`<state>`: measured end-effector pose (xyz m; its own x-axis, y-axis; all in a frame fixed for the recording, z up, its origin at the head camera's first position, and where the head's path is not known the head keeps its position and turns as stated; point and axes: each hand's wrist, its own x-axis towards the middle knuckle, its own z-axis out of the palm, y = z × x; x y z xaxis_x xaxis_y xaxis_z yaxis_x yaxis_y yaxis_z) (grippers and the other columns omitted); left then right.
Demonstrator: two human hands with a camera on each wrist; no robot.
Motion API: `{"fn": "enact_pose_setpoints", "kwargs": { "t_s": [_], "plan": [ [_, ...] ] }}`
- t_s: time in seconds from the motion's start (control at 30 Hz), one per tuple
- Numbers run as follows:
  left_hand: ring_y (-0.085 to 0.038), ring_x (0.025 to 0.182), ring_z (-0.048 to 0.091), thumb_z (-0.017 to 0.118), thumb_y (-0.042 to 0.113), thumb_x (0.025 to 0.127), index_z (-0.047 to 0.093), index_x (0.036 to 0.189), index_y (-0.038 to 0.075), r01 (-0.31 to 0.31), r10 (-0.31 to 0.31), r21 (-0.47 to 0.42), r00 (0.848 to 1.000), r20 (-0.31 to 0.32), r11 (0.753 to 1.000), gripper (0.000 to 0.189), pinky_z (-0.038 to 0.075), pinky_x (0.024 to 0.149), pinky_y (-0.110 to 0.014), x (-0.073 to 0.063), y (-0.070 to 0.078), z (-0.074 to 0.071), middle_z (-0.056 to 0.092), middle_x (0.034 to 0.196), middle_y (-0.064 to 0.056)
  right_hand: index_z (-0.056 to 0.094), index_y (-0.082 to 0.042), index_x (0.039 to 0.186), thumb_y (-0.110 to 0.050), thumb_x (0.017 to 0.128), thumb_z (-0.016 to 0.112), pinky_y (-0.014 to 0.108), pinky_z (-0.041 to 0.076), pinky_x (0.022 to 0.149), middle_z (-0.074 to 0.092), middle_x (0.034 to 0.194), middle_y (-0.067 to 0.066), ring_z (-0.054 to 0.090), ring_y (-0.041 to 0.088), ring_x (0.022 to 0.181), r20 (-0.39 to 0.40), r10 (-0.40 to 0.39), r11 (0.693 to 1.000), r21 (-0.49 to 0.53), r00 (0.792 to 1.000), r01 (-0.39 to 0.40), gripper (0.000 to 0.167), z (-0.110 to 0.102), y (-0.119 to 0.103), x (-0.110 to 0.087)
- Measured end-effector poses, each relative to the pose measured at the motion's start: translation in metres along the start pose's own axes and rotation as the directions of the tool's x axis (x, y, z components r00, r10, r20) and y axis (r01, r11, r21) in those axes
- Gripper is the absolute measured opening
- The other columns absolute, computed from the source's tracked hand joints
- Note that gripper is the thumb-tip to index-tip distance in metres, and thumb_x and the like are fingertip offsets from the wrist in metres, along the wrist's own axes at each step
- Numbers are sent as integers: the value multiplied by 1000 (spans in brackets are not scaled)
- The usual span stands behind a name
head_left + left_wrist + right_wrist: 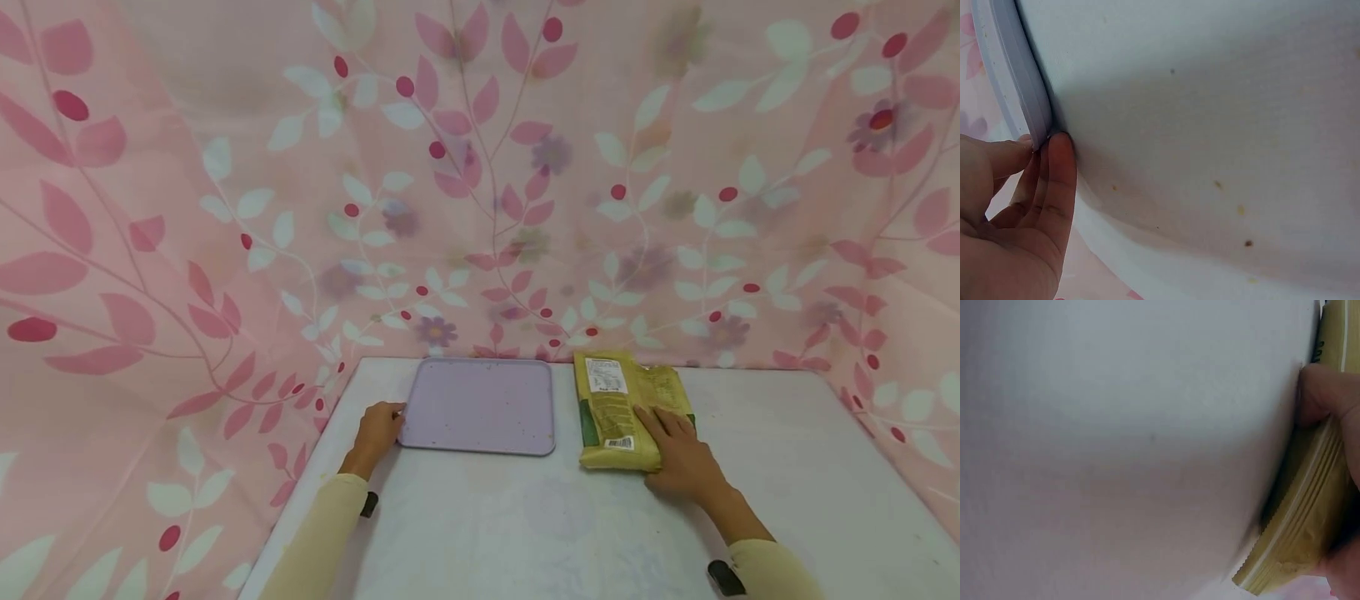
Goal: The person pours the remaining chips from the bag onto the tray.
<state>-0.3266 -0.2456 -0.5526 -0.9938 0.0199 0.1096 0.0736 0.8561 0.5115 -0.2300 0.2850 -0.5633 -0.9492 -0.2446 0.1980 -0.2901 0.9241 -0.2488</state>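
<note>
A flat lilac tray with a low raised rim lies toward the back of the table. My left hand pinches its left edge; in the left wrist view the thumb is on top of the rim and the fingers are at its underside. To the right of the tray lies a yellow-green food packet with a white label and a barcode. Over its right side my right hand grips it, fingers on top. The right wrist view shows the thumb at the packet's edge; the other fingers are mostly out of sight there.
Both things lie on a table with a white cloth, marked with small specks. A pink curtain printed with leaves and flowers hangs behind the table and along both sides. Dark straps show at the wrists.
</note>
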Motion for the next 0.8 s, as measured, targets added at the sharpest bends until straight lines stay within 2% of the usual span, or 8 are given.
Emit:
{"fn": "enact_pose_setpoints", "kwargs": {
  "t_s": [0.07,0.17,0.27,0.33,0.47,0.57,0.7,0.8],
  "plan": [
    [-17,66,56,63,0,90,67,120,-4,-4,4,-3,1000,1,1000,31,47,54,-28,1,0,0,69,89,-12,19,-23,157,-17,63,78,69,44,67,34,146,25,33,50,129,-2,19,999,-32,1000,-19,111,0,-6,2],
    [-16,63,56,62,0,90,66,121,-4,13,-13,-14,1000,7,1000,31,46,51,-27,2,1,1,68,87,-11,19,-30,156,-7,66,80,84,30,76,39,139,27,39,49,124,-11,23,991,-132,1000,-24,111,1,-18,8],
    [-14,61,55,61,0,91,65,123,-3,38,-38,-24,999,13,999,32,45,50,-25,2,1,2,68,89,-12,27,-31,153,-1,68,80,86,25,77,39,136,28,41,49,123,-12,29,972,-232,1000,-31,105,3,-31,14],
    [-15,62,55,61,0,91,65,123,-3,43,-42,-28,999,16,999,32,45,50,-25,1,0,4,68,93,-13,34,-28,150,-4,68,80,86,26,77,39,136,29,40,50,123,-14,40,967,-252,999,-43,97,5,-35,16],
    [-16,65,56,60,0,92,64,124,-3,48,-47,-41,999,26,998,32,45,51,-26,1,-2,5,68,101,-16,43,-22,144,-11,62,79,87,22,79,41,139,29,37,50,127,-28,109,973,-200,994,-113,91,8,-37,16],
    [-18,68,56,61,0,92,64,124,-3,42,-42,-28,999,22,999,32,46,53,-26,1,-2,5,68,103,-17,47,-19,141,-16,64,80,86,22,79,45,137,26,38,47,128,-52,124,981,-144,991,-130,84,9,-34,16],
    [-20,72,56,61,-1,92,64,125,-3,34,-34,-5,999,19,999,33,46,54,-27,0,-1,3,65,101,-18,51,-14,138,-18,68,81,79,36,75,50,132,25,45,45,122,-94,88,992,-87,992,-97,76,10,-28,17],
    [-21,73,56,60,0,93,63,126,-3,42,-42,-6,999,30,999,33,46,55,-28,0,-2,1,65,102,-19,53,-12,137,-9,67,81,68,43,75,54,129,24,50,45,117,-146,76,997,-1,986,-77,75,9,-23,15]
  ]
}}
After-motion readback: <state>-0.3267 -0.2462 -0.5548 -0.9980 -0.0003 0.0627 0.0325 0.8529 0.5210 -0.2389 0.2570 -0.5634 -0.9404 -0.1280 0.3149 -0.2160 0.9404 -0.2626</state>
